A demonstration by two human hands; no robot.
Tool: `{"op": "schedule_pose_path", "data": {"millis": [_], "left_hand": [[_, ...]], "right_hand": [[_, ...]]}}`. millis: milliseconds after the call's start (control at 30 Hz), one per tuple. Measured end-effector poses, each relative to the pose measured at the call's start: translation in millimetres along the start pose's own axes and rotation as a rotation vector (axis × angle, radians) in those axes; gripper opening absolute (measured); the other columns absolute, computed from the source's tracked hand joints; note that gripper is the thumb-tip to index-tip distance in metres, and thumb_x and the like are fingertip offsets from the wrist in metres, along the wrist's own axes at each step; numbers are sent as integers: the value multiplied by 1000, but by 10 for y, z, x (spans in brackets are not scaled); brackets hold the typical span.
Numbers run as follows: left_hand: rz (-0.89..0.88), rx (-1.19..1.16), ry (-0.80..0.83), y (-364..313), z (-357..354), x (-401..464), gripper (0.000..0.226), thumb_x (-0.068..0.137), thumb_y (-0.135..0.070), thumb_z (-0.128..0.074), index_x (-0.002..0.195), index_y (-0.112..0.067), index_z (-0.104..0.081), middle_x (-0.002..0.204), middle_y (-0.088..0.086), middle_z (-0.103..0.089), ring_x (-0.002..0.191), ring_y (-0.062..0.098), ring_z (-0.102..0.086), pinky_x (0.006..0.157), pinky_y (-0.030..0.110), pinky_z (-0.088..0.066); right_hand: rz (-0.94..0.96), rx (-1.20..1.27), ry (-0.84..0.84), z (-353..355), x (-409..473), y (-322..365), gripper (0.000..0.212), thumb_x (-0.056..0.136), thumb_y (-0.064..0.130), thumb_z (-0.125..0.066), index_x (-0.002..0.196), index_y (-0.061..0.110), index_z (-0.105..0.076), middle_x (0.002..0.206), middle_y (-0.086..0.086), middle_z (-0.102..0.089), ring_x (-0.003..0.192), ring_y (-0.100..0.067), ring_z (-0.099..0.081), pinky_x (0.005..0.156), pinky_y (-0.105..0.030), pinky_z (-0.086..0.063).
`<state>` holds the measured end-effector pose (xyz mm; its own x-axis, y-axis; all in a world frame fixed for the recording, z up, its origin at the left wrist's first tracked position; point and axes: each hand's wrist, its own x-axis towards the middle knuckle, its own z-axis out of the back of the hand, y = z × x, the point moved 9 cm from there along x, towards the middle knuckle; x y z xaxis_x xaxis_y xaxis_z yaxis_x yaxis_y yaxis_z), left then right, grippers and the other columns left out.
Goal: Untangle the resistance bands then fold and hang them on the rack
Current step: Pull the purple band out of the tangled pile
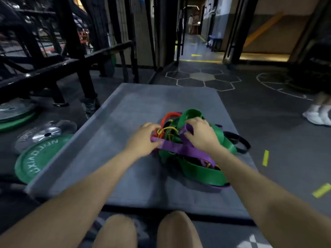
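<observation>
My left hand (pixel 143 140) pinches the flat purple rubber band (pixel 180 148); right hand (pixel 201 135) grips its loop over the knotted green, red, yellow and black bands (pixel 200 169) between my hands; soft, stretchy, probably snaggy, so take one strand; grey padded mat (pixel 114 158) underneath; dim gym, green weight plates (pixel 37 161) left.

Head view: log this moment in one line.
stage: untangling | left hand: pinches purple band | right hand: grips purple band | pile: tangled on grey mat
</observation>
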<state>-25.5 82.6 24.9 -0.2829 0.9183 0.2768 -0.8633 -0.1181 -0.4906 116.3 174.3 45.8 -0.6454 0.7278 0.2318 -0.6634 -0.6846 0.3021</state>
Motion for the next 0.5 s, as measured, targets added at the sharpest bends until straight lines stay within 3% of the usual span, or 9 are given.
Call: {"op": "schedule_pose_path", "data": {"millis": [267, 400, 500], "left_hand": [[-25, 325, 59, -190, -343, -14, 66, 71, -43, -73, 131, -30, -48, 134, -9, -46, 130, 14, -36, 112, 33, -14], [-55, 376, 107, -200, -361, 45, 61, 67, -48, -75, 122, -32, -55, 123, -8, -50, 123, 14, -43, 106, 32, -22], [6, 242, 103, -117, -252, 122, 47, 63, -51, -77, 104, -31, -66, 106, -4, -56, 106, 17, -53, 93, 32, -35]], "right_hand": [[-85, -19, 223, -355, -431, -501, 55, 86, 32, -63, 136, 15, -45, 130, -8, -50, 120, -29, -46, 99, -43, -42], [-69, 18, 352, -511, -487, -633, 66, 81, 41, -68, 137, 16, -44, 129, -6, -52, 118, -25, -48, 99, -38, -42], [-13, -4, 394, -471, -494, -604, 51, 80, 31, -69, 126, 19, -53, 116, -5, -59, 108, -26, -55, 87, -32, -45]]}}
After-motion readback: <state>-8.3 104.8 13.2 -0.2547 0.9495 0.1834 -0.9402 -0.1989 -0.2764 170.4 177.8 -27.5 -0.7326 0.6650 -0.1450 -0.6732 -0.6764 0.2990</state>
